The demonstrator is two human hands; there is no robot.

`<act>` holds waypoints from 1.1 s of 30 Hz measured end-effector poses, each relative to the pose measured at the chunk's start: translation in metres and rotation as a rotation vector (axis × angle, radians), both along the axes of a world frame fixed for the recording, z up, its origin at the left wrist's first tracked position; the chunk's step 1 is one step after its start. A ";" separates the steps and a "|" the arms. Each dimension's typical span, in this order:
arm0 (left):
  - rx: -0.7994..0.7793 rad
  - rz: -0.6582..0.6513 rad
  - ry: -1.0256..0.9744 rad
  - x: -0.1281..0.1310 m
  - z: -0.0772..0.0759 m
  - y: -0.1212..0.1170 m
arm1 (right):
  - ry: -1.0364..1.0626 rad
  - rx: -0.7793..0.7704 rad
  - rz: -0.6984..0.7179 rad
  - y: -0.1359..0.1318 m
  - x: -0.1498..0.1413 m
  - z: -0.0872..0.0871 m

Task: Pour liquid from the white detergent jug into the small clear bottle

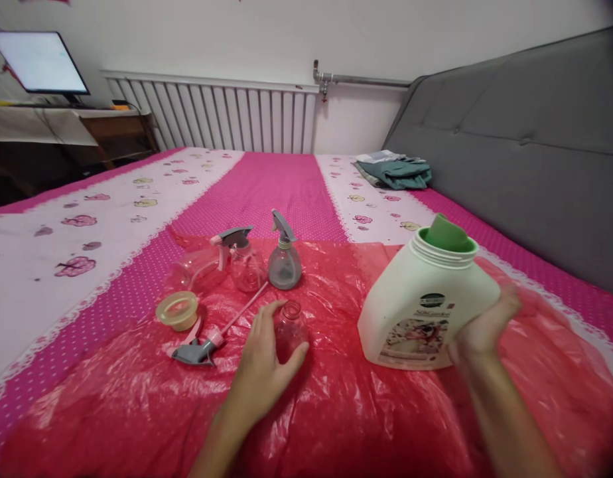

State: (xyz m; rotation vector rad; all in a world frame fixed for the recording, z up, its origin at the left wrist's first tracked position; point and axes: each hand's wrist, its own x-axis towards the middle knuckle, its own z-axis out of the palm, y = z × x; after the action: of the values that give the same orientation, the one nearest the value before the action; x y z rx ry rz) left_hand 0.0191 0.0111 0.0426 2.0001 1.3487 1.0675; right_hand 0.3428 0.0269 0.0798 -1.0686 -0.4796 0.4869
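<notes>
My left hand (269, 358) is wrapped round a small clear pink spray bottle (291, 332) with its mouth open and no spray head on it. The bottle stands upright on red plastic sheeting. My right hand (488, 322) grips a large white detergent jug (420, 299) by its right side; the fingers behind it are hidden. A green pouring spout (446, 234) shows in the jug's uncapped neck. The jug leans a little, and I cannot tell whether its base touches the sheet. Left of my left hand lies a loose grey and pink spray head (200, 348) with its tube.
Beyond my left hand stand a grey spray bottle (285, 269) and a pink spray bottle (247, 269). A yellowish cap (177, 311) sits at the left. The red plastic sheet (346, 411) covers part of the bed. Folded clothes (396, 171) lie near the grey headboard (525, 133).
</notes>
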 end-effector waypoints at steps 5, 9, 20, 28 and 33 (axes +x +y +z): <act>-0.002 0.013 -0.004 0.000 -0.003 0.000 | 0.013 -0.001 -0.057 -0.001 0.004 -0.003; 0.008 0.014 -0.001 0.001 -0.005 0.000 | -0.092 -0.003 -0.034 -0.002 0.004 -0.004; -0.034 0.023 -0.019 0.002 -0.006 -0.002 | 0.050 0.005 -0.102 0.002 0.007 -0.004; -0.034 0.068 -0.063 0.005 -0.013 -0.002 | 0.223 0.044 -0.149 0.008 0.000 0.008; -0.057 0.078 -0.061 0.004 -0.010 -0.003 | 0.240 0.032 -0.150 0.006 -0.005 0.014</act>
State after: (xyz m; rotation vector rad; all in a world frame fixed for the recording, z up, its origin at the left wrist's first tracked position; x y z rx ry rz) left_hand 0.0228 0.0082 0.0327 1.8731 1.4185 1.1035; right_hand 0.3383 0.0330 0.0937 -0.9923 -0.1935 0.4656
